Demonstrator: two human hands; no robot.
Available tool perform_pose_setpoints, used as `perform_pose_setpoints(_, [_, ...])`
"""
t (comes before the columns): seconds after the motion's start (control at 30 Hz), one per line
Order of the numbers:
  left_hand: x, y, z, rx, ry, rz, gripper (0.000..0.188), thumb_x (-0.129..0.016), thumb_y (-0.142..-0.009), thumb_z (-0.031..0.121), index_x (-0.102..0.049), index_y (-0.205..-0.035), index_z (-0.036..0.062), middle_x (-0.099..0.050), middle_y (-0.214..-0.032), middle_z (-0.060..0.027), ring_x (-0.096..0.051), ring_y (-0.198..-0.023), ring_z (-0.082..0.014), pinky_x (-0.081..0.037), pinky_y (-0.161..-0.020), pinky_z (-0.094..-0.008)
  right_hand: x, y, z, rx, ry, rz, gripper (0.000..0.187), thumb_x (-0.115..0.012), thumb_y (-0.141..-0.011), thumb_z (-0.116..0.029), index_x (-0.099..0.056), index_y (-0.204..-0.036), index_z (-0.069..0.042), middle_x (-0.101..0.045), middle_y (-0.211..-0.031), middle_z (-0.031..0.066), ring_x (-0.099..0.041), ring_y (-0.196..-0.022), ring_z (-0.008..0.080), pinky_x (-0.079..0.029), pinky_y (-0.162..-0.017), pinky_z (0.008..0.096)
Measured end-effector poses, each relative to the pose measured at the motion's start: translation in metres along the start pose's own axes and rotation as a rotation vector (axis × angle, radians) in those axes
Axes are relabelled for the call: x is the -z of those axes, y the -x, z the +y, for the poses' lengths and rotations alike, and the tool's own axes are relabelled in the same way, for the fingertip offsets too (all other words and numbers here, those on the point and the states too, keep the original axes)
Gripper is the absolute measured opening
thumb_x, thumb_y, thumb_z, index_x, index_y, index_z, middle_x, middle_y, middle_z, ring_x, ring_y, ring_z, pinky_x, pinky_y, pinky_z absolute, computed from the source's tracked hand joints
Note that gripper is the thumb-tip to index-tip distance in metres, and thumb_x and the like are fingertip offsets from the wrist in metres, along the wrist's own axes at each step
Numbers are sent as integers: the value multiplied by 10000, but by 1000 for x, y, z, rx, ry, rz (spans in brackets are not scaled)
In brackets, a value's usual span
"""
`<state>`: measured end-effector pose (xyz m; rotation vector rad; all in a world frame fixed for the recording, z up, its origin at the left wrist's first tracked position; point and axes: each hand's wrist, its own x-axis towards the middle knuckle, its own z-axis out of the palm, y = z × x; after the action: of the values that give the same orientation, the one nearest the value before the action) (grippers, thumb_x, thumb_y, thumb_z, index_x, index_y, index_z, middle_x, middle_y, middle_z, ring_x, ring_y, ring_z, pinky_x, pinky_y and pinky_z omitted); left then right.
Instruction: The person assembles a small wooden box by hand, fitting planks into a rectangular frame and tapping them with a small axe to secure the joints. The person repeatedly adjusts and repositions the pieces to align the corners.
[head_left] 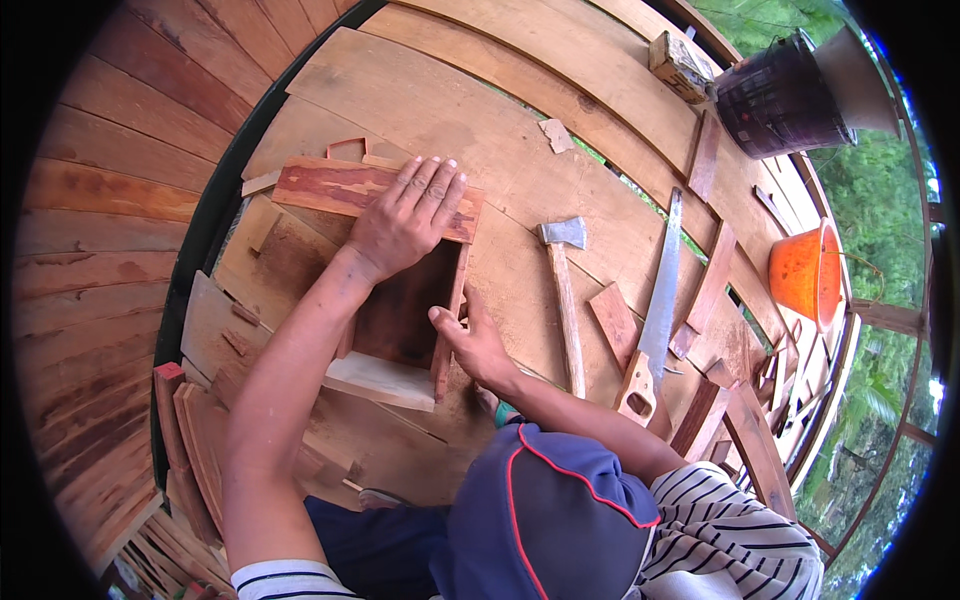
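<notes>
A small open wooden box (400, 300) lies on the plank floor in front of me. Across its far end runs a reddish board (325, 187), with a pale board (380, 380) at its near end. My left hand (410, 210) lies flat on the reddish board, fingers stretched out together. On the box's right side panel (456, 300), my right hand (473, 338) has its thumb over the edge and its fingers along the outer face, partly hidden. To the right of the box rests a hatchet (565, 300) with a wooden handle.
Right of the hatchet lie a handsaw (660, 310) and several wood offcuts (712, 275). Farther right stand an orange bucket (800, 270) and a dark bucket (775, 100). A plank wall (110, 200) rises at left. A blue cap (550, 510) covers part of the lower view.
</notes>
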<state>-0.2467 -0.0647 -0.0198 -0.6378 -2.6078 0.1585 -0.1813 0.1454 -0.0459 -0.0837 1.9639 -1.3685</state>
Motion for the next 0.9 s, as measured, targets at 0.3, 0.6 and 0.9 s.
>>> perform_pose_setpoints(0.3, [-3, -8, -2, -34, -61, -28, 486, -536, -943, 118, -553, -1400, -46, -591, -1406, -229, -576, -1316, -368, -439, -1157, -478, 4, -5, 0, -14, -38, 0, 1035, -704, -864, -558, -290, -1525, 123, -520, -1399, 380, -553, -1314, 432, -424, -1124, 445])
perform_pose_setpoints(0.6, [2, -9, 4, 0, -48, -128, 458, -478, -974, 24, -532, -1423, -52, -560, -1453, -206, -539, -1360, -357, -421, -1179, -480, 2, 1, -3, -13, -105, 20, 1122, -724, -824, -595, -253, -1532, 136, -446, -1455, 389, -488, -1361, 462, -394, -1154, 444])
perform_pose_setpoints(0.9, [7, -11, 3, 11, -33, -151, 451, -491, -970, 16, -539, -1414, -49, -557, -1458, -204, -527, -1371, -366, -425, -1175, -485, 1, 0, -5, -21, -115, 4, 1147, -739, -809, -606, -251, -1530, 140, -425, -1471, 385, -477, -1370, 459, -392, -1156, 442])
